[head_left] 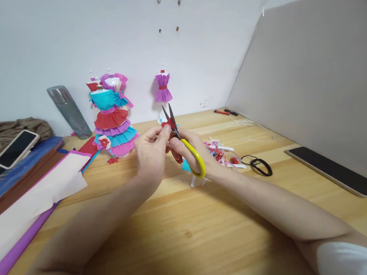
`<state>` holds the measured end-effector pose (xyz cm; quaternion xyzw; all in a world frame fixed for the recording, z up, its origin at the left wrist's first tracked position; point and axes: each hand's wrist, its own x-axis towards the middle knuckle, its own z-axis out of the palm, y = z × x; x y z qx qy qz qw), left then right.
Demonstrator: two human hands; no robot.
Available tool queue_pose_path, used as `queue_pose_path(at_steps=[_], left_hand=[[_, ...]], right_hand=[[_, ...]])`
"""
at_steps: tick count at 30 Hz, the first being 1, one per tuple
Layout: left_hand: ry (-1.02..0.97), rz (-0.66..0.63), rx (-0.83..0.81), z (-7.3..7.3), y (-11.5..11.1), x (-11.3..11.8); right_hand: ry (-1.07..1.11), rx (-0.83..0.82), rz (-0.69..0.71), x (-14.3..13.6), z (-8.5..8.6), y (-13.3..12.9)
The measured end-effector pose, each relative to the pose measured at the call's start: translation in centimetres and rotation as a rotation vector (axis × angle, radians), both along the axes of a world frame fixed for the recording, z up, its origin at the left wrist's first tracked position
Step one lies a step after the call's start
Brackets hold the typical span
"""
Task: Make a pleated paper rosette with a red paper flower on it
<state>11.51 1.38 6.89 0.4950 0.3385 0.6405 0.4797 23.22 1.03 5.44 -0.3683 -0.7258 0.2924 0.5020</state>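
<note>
My left hand (151, 151) pinches a small piece of red paper (169, 123) between thumb and fingers. Yellow-handled scissors (197, 156) are in my right hand (192, 147), their dark blades pointing up and slightly parted beside the red piece. Both hands meet above the middle of the table. Behind the left hand stand mini dress forms in ruffled paper dresses (114, 115) of turquoise, red and purple. Another small form in a purple dress (163, 88) stands by the wall. Coloured paper scraps (221, 152) lie beyond my right wrist.
Long paper sheets (31, 195) cover the table's left, near a phone (17, 148) on brown cloth (21, 128) and a grey bottle (70, 112). A black hair tie (261, 166) and a dark flat device (336, 170) lie right, beside a pale partition (319, 82).
</note>
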Motion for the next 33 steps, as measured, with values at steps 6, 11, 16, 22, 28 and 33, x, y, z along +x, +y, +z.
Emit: queue_pose_path(at_steps=[6,11,16,22,28,33], left_hand=[[-0.031,-0.066,-0.017,0.1,-0.3,0.2],[-0.050,-0.083,-0.064,0.3,-0.5,0.3],[-0.075,-0.099,-0.065,0.1,-0.3,0.3],[-0.064,-0.130,-0.082,0.2,-0.3,0.2],[-0.019,-0.166,-0.038,0.4,-0.2,-0.2],[-0.028,-0.142,-0.038,0.8,0.2,-0.7]], right_hand=[[0.028,0.036,0.009,-0.2,-0.8,0.0],[0.055,0.035,0.002,-0.4,-1.1,-0.1],[0.019,0.031,-0.045,-0.4,-1.3,-0.1],[-0.003,0.038,-0.047,-0.2,-1.2,0.1],[0.006,-0.004,-0.062,-0.1,-0.9,0.3],[0.026,-0.020,-0.047,0.0,-0.7,0.3]])
